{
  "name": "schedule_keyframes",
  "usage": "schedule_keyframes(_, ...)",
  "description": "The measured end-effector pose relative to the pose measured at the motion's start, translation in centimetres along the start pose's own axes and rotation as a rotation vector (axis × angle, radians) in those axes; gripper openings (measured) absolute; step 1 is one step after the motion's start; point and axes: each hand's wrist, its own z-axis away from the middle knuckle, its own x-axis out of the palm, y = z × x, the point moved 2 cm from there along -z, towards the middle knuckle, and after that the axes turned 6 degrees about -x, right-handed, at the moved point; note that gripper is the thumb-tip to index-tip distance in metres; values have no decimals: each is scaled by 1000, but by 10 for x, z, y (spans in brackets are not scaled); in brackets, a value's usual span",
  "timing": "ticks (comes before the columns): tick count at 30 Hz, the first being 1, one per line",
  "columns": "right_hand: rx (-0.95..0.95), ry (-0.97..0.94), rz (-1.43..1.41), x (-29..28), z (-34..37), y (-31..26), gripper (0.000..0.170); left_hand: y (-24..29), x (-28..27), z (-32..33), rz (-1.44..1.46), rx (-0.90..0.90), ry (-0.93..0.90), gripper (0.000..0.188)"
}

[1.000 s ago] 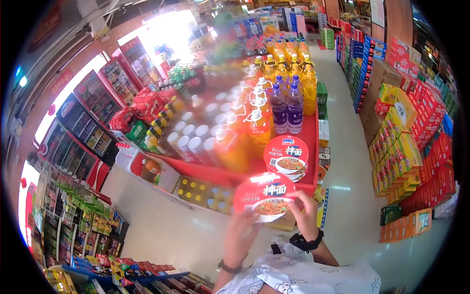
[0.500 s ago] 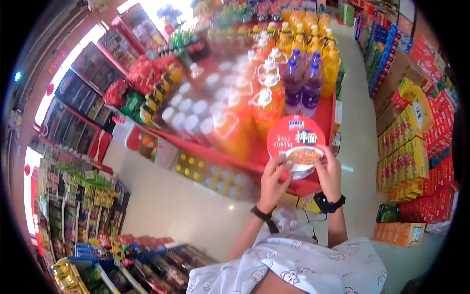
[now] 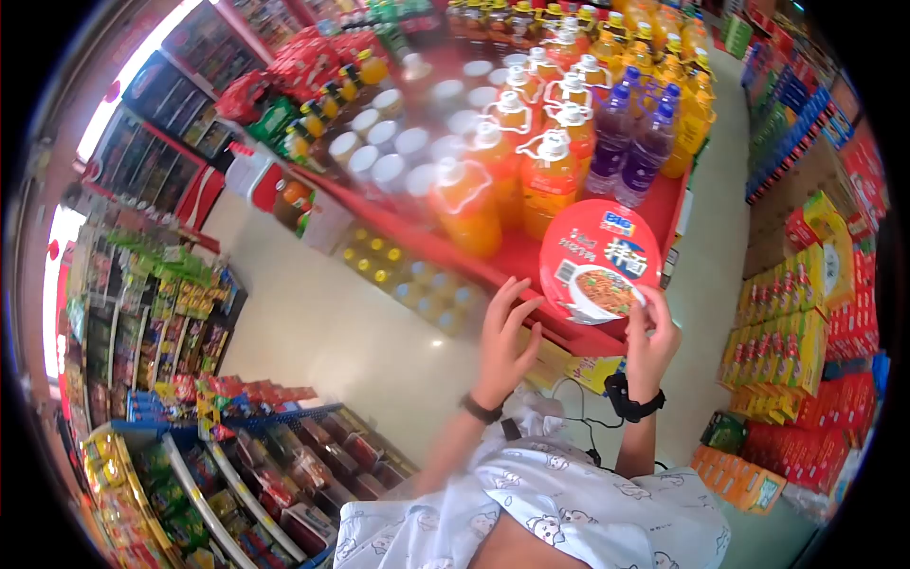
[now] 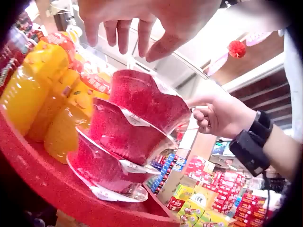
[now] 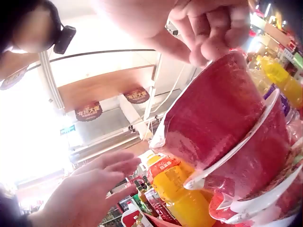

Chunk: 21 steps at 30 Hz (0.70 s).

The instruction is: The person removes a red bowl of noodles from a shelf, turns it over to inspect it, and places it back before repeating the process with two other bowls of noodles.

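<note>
A red noodle bowl with a printed lid (image 3: 602, 261) is at the near right corner of the red display stand (image 3: 427, 232). In the left wrist view it is the top bowl (image 4: 147, 97) of a slightly leaning stack, with more red bowls (image 4: 123, 135) under it. My right hand (image 3: 652, 337) pinches the rim at the lower right, its fingers also at the rim of the top bowl (image 5: 213, 111) in the right wrist view. My left hand (image 3: 505, 349) is apart from the bowl, to its left, fingers spread and holding nothing.
Orange drink bottles (image 3: 552, 180) and purple bottles (image 3: 648, 147) stand just behind the bowl. White-capped bottles (image 3: 389, 174) are farther left. Snack shelves (image 3: 303, 455) are at the lower left, and stacked cartons (image 3: 777, 341) line the right, across the aisle floor (image 3: 711, 275).
The bowl both hands held has moved forward onto the stack at the stand's corner. My left hand has let go and drawn left; my right hand stays at the rim. The head view has shifted.
</note>
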Motion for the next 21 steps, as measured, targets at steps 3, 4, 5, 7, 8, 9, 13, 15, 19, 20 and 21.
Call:
schedule_keyframes(3, -85, -5, -126, 20, 8, -3, 15, -23, -45, 54, -9, -195, 6, 35)
schedule_keyframes(4, -143, -59, -163, 30, 12, -10, 14, -28, -59, 78, -27, -282, -37, 34)
schedule_keyframes(5, -212, -109, -205, 40, 14, -21, 14, -35, -74, 104, -37, -367, -67, 34)
schedule_keyframes(7, -280, -328, -163, 56, 29, -45, 13, -43, -104, 168, -260, -409, -119, 33)
schedule_keyframes(8, -318, -398, -164, 69, 42, -58, 13, -49, -113, 199, -358, -432, -152, 33)
schedule_keyframes(9, -359, -465, -154, 80, 58, -70, 13, -56, -120, 235, -392, -502, -108, 33)
schedule_keyframes(13, -639, -733, -225, 108, 148, -132, 11, -34, -138, 382, -427, -770, 99, 36)
schedule_keyframes(15, -690, -835, -263, 113, 205, -161, 11, -11, -145, 445, -389, -864, 270, 39)
schedule_keyframes(19, -828, -1129, -355, 121, 340, -199, 11, 40, -130, 568, -318, -1080, 563, 45)
schedule_keyframes(20, -875, -1221, -374, 118, 376, -211, 12, 49, -130, 597, -316, -1155, 604, 47)
schedule_keyframes(21, -928, -1301, -423, 110, 412, -225, 13, 65, -130, 622, -267, -1224, 680, 48)
